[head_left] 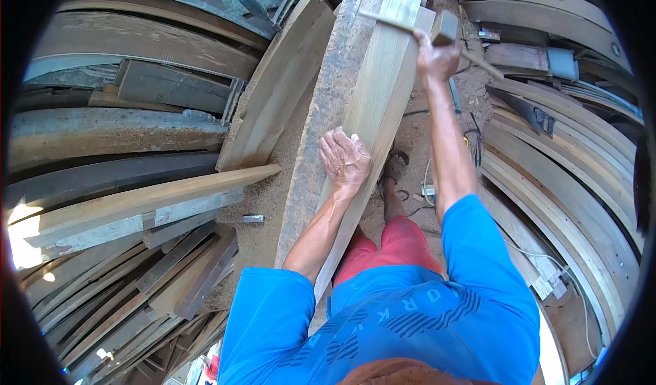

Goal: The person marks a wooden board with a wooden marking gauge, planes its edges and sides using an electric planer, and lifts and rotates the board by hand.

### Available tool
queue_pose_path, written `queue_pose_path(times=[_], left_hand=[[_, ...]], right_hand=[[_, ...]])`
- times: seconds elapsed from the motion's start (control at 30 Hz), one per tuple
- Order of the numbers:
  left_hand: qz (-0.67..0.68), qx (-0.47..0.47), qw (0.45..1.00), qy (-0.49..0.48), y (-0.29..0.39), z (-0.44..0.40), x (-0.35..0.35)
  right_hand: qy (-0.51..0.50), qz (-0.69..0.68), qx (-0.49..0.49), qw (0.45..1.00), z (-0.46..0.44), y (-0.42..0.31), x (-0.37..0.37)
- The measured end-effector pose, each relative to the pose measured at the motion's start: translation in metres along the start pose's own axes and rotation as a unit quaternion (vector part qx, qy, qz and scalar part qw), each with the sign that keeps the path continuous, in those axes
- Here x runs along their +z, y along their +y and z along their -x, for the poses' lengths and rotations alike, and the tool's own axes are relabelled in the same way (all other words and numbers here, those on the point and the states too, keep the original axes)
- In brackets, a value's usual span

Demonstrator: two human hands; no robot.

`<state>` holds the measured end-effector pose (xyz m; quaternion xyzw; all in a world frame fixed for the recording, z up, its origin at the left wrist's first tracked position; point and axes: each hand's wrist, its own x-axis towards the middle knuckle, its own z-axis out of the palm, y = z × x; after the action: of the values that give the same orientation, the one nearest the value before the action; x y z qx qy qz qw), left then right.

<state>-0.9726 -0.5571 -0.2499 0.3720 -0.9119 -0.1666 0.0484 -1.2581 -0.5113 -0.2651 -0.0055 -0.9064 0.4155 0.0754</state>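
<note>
A long pale plank [380,71] lies lengthwise on a worn, dusty workbench beam [324,105]. My left hand [345,158] rests palm down on the near half of this plank, its fingers slightly bent and apart. Farther up, at the plank's right edge, my right hand [437,58] is closed around a thin wooden rod [393,21]. The rod slants across the plank, its left end over the bench and its other end out to the right. A small wooden block [446,28] sits just above my right hand; whether it is joined to the rod is unclear.
Stacked boards [130,129] fill the left side, with a wide board [280,84] leaning near the bench. More curved planks [567,173] line the right. Sawdust covers the floor. Cables [473,135] and a dark handsaw [523,108] lie at the right.
</note>
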Motion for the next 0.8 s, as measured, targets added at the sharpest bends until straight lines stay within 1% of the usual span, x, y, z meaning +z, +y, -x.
queue_pose_path(times=[0.03, 0.07, 0.17, 0.2, 0.3, 0.33, 0.37, 0.43, 0.47, 0.5, 0.57, 0.6, 0.7, 0.73, 0.77, 0.8], left_hand=[[-0.001, 0.0, 1.0, -0.006, -0.001, 0.004, 0.0], [0.0, 0.002, 1.0, 0.0, -0.002, 0.001, 0.002], [-0.001, 0.003, 1.0, -0.004, -0.003, 0.002, 0.004], [-0.002, 0.0, 1.0, -0.009, -0.002, 0.0, 0.003], [-0.01, -0.001, 1.0, -0.013, -0.004, 0.002, 0.007], [-0.006, 0.001, 1.0, -0.009, -0.004, -0.001, 0.007], [-0.003, 0.002, 1.0, -0.007, -0.003, -0.001, 0.006], [-0.006, 0.006, 1.0, 0.003, -0.004, -0.002, 0.005], [-0.01, 0.009, 1.0, 0.006, -0.005, 0.002, 0.005], [-0.01, 0.015, 1.0, 0.016, -0.003, 0.001, 0.007], [-0.004, 0.012, 1.0, 0.003, -0.003, 0.001, 0.005], [-0.004, 0.01, 1.0, -0.006, -0.003, -0.001, 0.004], [-0.016, 0.011, 1.0, 0.009, -0.005, 0.0, 0.008], [-0.013, 0.01, 1.0, 0.003, -0.005, 0.002, 0.009], [-0.009, 0.009, 1.0, -0.001, -0.005, 0.004, 0.008], [-0.005, 0.011, 1.0, 0.003, -0.005, 0.0, 0.008]], right_hand=[[-0.061, 0.012, 0.07, 0.996, -0.014, -0.01, -0.003], [-0.009, 0.026, -0.002, 1.0, -0.028, 0.003, 0.008], [-0.032, 0.042, 0.029, 0.998, -0.04, 0.005, 0.01], [-0.025, 0.021, 0.015, 0.999, -0.038, 0.001, 0.005], [0.016, 0.023, -0.054, 0.998, -0.035, 0.017, 0.011], [-0.006, 0.048, -0.009, 0.999, -0.037, -0.002, 0.005], [-0.051, 0.018, 0.001, 0.999, -0.055, 0.033, 0.027], [-0.06, 0.001, 0.047, 0.997, -0.076, -0.003, 0.021], [0.001, 0.048, 0.031, 0.998, -0.083, -0.01, 0.022], [-0.007, 0.059, 0.032, 0.998, -0.089, -0.011, 0.021], [-0.026, 0.081, 0.036, 0.996, -0.089, 0.0, 0.023], [-0.017, 0.032, -0.001, 0.999, -0.082, 0.0, 0.018], [-0.038, 0.056, 0.014, 0.998, -0.077, 0.005, 0.019], [-0.043, 0.046, 0.011, 0.998, -0.083, -0.001, 0.019], [-0.033, 0.042, -0.013, 0.998, -0.096, 0.004, 0.025], [-0.047, 0.073, -0.004, 0.996, -0.113, 0.0, 0.03]])
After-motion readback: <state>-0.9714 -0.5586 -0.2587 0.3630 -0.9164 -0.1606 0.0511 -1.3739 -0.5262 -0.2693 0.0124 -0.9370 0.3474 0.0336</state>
